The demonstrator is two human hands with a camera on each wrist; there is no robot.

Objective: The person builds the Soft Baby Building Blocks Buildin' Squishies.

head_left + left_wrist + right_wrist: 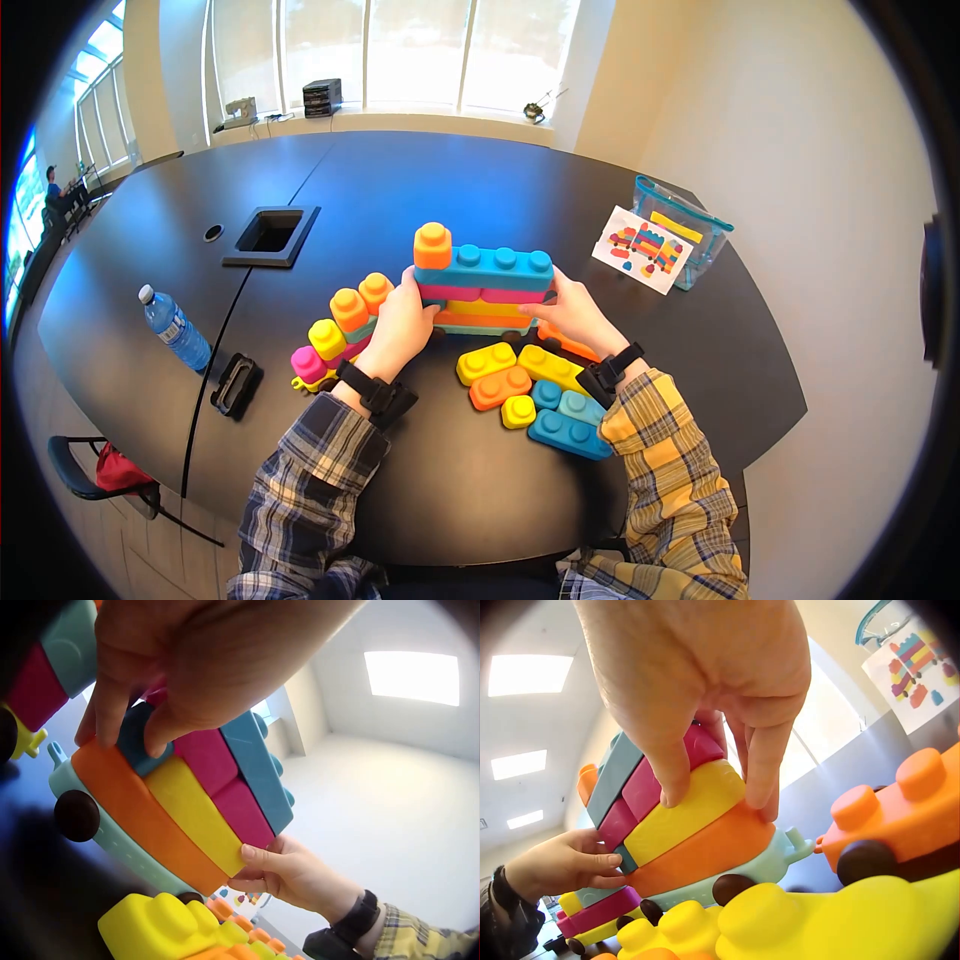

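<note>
Between both hands stands a stack of toy building blocks [486, 296] on a light teal wheeled base [120, 832]. Its layers are an orange block [705, 859], a yellow block [196, 814] with a dark teal one, pink blocks [639, 787] and a long blue block [490, 262]. An orange block [433, 246] tops the left end. My left hand [400, 328] grips the stack's left end, thumb on the near side and fingers behind. At the other end, my right hand [578, 318] holds it the same way, its thumb against the yellow block.
Left of the stack is a wheeled row of blocks [328, 340]; an orange wheeled piece [900, 817] sits right. Loose blocks [500, 388] lie in front. A picture card [643, 250] leans on a clear pouch [705, 225]. A water bottle [176, 328] and black case [237, 386] are left.
</note>
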